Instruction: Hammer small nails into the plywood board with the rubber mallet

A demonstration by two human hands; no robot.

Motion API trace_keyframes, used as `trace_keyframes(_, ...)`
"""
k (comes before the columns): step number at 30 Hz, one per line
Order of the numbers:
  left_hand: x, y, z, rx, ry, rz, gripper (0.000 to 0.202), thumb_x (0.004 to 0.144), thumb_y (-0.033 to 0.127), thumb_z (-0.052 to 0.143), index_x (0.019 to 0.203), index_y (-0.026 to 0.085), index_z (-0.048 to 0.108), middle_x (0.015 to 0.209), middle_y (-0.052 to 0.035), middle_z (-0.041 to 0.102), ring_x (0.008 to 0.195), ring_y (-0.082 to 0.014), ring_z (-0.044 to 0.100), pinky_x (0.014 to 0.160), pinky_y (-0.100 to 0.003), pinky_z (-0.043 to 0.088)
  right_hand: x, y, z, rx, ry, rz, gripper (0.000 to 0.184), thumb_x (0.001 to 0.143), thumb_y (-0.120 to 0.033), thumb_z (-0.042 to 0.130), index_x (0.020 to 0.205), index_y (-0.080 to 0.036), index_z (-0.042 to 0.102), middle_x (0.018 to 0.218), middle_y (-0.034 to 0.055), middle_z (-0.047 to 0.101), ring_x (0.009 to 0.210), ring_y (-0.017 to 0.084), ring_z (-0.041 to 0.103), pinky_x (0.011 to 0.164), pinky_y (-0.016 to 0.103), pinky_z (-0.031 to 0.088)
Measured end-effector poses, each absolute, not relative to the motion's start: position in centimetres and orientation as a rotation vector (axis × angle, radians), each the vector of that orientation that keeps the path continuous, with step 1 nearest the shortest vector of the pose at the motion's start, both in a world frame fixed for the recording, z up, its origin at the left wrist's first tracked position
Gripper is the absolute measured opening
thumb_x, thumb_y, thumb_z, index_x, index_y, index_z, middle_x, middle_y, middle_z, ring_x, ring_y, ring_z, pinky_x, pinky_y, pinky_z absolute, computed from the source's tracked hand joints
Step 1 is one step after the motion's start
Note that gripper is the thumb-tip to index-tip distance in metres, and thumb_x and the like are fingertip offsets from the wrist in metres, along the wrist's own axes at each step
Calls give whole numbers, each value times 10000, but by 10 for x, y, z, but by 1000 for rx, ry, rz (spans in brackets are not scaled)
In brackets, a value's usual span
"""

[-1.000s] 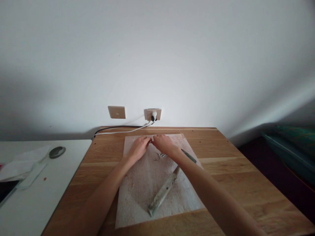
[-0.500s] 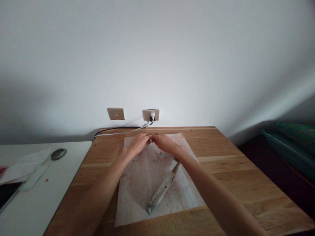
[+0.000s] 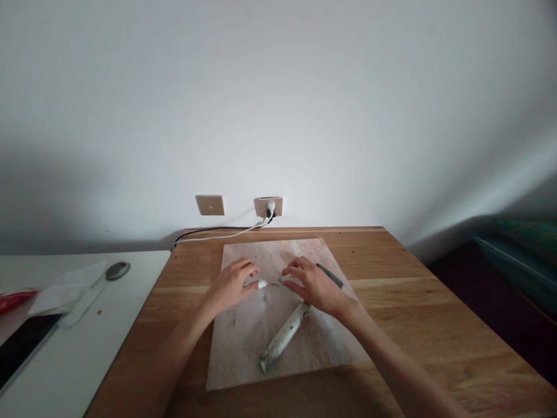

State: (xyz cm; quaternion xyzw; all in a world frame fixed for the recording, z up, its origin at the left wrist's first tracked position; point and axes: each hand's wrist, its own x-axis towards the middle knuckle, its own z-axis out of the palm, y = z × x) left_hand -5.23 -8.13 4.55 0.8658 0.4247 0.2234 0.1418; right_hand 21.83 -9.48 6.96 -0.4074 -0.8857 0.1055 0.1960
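Note:
My left hand (image 3: 235, 283) is over the left half of a worn pale board (image 3: 239, 366), thumb and fingers curled towards each other. A small white piece (image 3: 261, 284) shows at its thumb tip. Opposite it, my right hand (image 3: 315, 285) has its fingers bent around small silvery pieces (image 3: 285, 277) too tiny to name. Between the hands, a few thin slivers (image 3: 267, 298) lie on the board. A knife-like tool with a worn white handle (image 3: 285, 337) lies slantwise below my right hand, which covers its middle; a dark grey blade-like part (image 3: 329, 275) shows beyond.
The board rests on a wooden table (image 3: 435, 337) against a wall. Cables (image 3: 226, 233) run along the back edge from a wall socket (image 3: 268, 206). On the adjoining white table (image 3: 108, 325) are a phone (image 3: 28, 345), papers (image 3: 67, 287), a red item (image 3: 17, 299) and a round grey object (image 3: 118, 270).
Both hands have come back from the board's far edge and moved apart. The white piece now shows in my left hand, and my right hand is down at the small silvery pieces.

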Motion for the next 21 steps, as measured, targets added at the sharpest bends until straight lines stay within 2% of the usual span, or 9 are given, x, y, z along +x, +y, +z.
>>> trace_keyframes(5,-83,-88,36,2374,1554,602,107,967,222,608,882,193,667,937,-55,667,888,-217,662,845,-332,501,254,-144,63,-1237,-2134,222,241,1090,-249,483,1037,-197,712,934,89,681,864,219,678,806,313,559)
trace_keyframes(8,-88,-96,34,2328,1584,583,70,927,186,608,866,198,642,906,-43,663,862,-211,652,834,-326,492,275,-170,46,-1306,-1902,160,220,1075,-301,514,999,-211,700,805,47,640,699,203,627,660,288,534)
trace_keyframes(11,-82,-103,37,2329,1494,591,44,879,164,625,854,199,635,886,-34,656,850,-203,639,817,-312,480,290,-189,31,-1332,-1813,134,220,1057,-343,552,954,-214,698,732,13,623,608,181,586,589,271,505)
trace_keyframes(21,-75,-110,25,2263,1285,589,144,911,95,559,881,191,662,919,-25,662,848,-171,639,797,-280,459,301,-220,12,-1432,-1747,239,251,1046,-371,561,951,-195,714,788,41,678,649,190,655,625,273,534)
